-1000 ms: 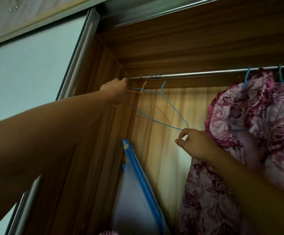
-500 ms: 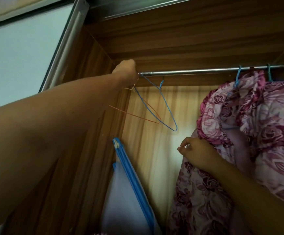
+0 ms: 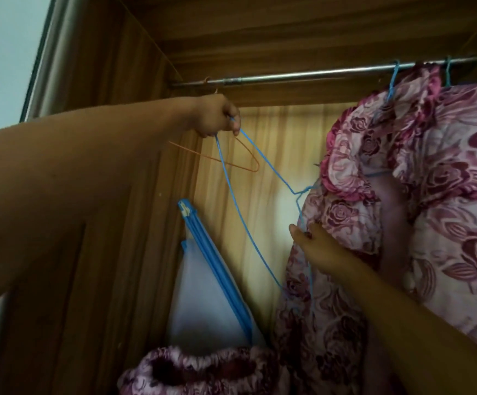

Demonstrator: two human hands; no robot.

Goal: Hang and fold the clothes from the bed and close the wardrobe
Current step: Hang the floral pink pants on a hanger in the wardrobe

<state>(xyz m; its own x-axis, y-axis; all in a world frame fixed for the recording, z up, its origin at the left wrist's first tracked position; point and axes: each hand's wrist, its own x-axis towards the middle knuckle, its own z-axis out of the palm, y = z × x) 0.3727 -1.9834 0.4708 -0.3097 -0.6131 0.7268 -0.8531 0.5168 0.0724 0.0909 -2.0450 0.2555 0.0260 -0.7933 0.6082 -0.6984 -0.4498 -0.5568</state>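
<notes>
We're looking up into a bedroom wardrobe (image 3: 134,195) at home: wood-grain walls, a metal rail (image 3: 303,76) across the top, floral clothes (image 3: 445,195) hanging from it at the right, an orange hanger (image 3: 226,161) and a blue hanger (image 3: 271,165), a sliding door frame (image 3: 52,52) at the left.

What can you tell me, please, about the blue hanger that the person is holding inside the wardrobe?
The blue hanger is thin bent wire, apparently coated, shaped as a triangle with a small hook. It is off the rail and steeply tilted. The left hand pinches one corner, and the right hand grips the wire below the hook, beside the hanging floral garment. Nothing hangs on it.
</notes>
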